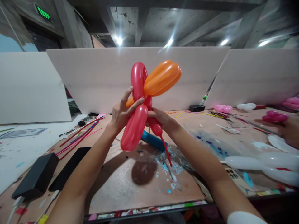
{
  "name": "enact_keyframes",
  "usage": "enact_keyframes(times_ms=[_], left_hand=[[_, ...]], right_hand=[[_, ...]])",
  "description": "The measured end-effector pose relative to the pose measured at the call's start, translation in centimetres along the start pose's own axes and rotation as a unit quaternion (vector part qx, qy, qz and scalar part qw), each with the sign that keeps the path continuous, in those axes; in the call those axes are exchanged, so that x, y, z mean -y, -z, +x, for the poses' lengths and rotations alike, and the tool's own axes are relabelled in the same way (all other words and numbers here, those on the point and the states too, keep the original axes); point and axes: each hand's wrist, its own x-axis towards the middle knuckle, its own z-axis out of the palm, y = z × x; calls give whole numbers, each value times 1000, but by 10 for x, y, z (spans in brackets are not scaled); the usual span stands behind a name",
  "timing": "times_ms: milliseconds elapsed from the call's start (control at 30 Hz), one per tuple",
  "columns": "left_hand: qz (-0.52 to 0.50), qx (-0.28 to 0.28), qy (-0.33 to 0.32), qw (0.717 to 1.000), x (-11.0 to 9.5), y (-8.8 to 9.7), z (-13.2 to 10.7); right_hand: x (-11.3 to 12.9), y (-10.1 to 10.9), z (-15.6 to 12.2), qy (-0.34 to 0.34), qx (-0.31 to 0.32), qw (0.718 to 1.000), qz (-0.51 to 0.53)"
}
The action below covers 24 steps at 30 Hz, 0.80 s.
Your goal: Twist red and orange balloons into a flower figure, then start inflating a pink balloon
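Raised above the table is a twisted balloon figure, made of a red balloon (135, 127) and an orange balloon (163, 78). My left hand (122, 110) is closed round its middle from the left, its thumb and a finger pressed on the red part. From the right, my right hand (159, 117) grips the red part lower down; its fingertips are partly hidden behind the balloon. A thin uninflated red tail hangs below that hand. Behind and beneath, a blue tube-like object (154, 140) lies on the table among blue scraps.
Loose uninflated balloons (81, 137), a black box (37, 174) and a dark flat phone-like device (70, 168) lie at left. White balloons (268, 165) lie at right, near another person's hand (291, 130). White panels (98, 84) stand along the back.
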Motion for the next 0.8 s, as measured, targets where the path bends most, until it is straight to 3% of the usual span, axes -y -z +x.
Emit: enact_keyframes(times_ms=[100, 200, 433, 567, 700, 800], left_hand=[[79, -39, -55, 995, 4, -7, -3], [84, -37, -56, 994, 7, -8, -3], [-4, -2, -8, 1000, 8, -7, 0], [-159, 1, 65, 985, -1, -6, 8], [-354, 102, 146, 918, -4, 7, 20], [-392, 230, 141, 880, 0, 22, 24]], right_hand=[[1, -2, -2, -1, 3, 1000, 11], [1, -4, -2, -9, -1, 999, 37], [0, -8, 0, -1, 19, 993, 115], [7, -1, -1, 7, -18, 997, 73], [13, 6, 0, 16, -56, 998, 28], [12, 11, 2, 13, -105, 994, -13]])
